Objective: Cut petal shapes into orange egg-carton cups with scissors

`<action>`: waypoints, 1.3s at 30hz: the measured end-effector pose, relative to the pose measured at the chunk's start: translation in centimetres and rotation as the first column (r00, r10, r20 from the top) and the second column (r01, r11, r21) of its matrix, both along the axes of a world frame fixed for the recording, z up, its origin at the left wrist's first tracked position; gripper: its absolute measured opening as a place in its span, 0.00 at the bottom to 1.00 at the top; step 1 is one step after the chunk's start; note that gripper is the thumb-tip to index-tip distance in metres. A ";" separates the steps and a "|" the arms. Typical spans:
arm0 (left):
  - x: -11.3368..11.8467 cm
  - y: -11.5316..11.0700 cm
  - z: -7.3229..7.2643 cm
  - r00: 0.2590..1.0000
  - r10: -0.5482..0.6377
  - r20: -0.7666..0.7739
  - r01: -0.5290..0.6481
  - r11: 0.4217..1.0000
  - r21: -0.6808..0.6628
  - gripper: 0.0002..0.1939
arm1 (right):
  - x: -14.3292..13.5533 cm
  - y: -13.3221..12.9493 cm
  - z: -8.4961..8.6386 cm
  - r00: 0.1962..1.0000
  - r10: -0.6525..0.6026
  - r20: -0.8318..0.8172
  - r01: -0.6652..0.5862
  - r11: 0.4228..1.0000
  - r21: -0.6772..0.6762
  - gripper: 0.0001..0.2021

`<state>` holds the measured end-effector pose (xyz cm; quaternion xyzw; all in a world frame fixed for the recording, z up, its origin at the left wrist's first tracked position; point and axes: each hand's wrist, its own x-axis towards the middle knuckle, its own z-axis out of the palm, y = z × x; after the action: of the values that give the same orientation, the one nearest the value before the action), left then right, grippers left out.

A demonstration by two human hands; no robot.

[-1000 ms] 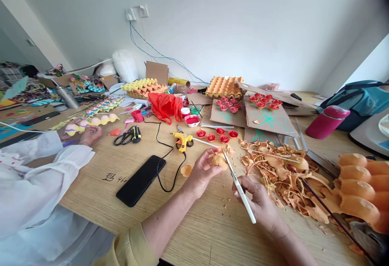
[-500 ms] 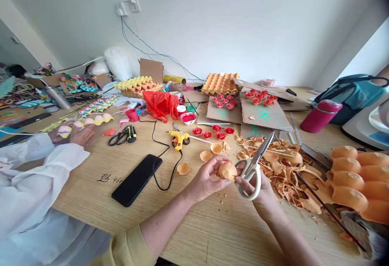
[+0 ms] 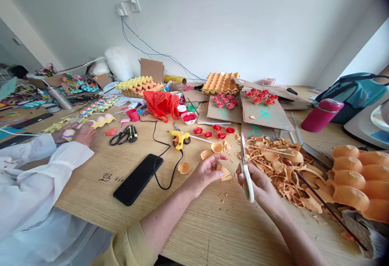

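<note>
Meeting the left edge of an orange molded-pulp petal cup, right of the frame's centre, the left hand has its thumb on the cup and its other fingers curved partly open; whether they pinch it, I cannot tell. The right hand, just beside, is closed around white-handled metal scissors, blades pointing up the frame.

Bare wood opens below both hands, down to the near edge of the light wooden table at the bottom of the frame. Leftward, room narrows: an orange flower-shaped cup lies between the left hand and a black smartphone. Above the left hand, two orange round cups sit close, with a yellow glue gun and red paper-like roses beyond.

Heaped orange pulp scraps crowd the right hand's outer side, bordered by an orange egg tray at the right. At the left of the frame, a white-sleeved person works over the table.
</note>
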<state>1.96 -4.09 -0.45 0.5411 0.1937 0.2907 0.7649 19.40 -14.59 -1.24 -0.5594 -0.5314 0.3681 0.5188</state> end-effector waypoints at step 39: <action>0.5 0.4 -0.3 0.922 0.387 0.017 -0.387 0.921 0.046 0.10 | 0.6 0.0 -0.9 0.486 -0.235 0.842 0.008 0.964 0.264 0.09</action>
<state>2.45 -3.70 -0.73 0.5095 0.2868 0.4428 0.6797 19.96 -14.63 -2.14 -0.6419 -0.7165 -0.0629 0.2659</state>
